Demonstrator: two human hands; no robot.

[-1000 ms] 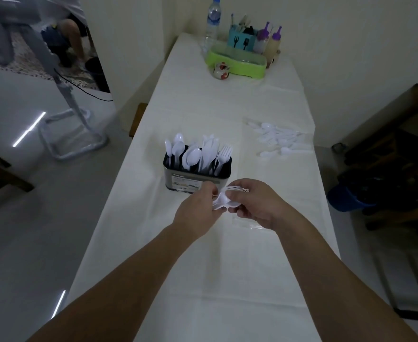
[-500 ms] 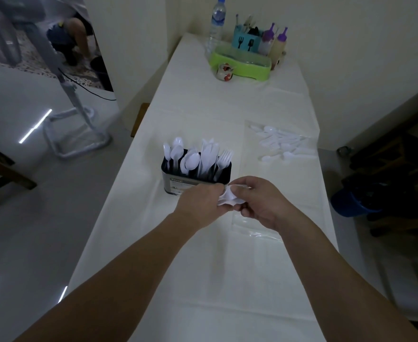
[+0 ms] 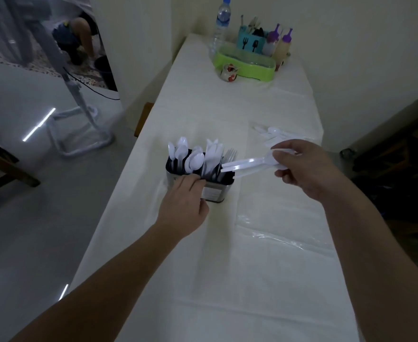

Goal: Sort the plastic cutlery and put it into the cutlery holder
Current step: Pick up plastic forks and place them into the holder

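A long table (image 3: 227,243) with a white cloth fills the middle of the room. A pale wall runs along its right side, and a shiny grey floor (image 3: 30,243) lies to the left. A metal stand (image 3: 79,134) sits on that floor. Dark wooden furniture (image 3: 400,169) on the right is cut off by the edge.

At the far end sit a green tray (image 3: 247,67), a water bottle (image 3: 222,18) and a blue holder (image 3: 248,41).

The cutlery holder (image 3: 215,191) stands in the middle of the table, full of white spoons, knives and forks. The left hand (image 3: 185,206) grips its front, fingers curled over the rim. The right hand (image 3: 304,169) pinches a few plastic cutlery pieces (image 3: 247,164), their handles pointing at the holder. What kind they are is hard to tell.

More loose cutlery (image 3: 274,134) lies behind that hand, partly hidden.
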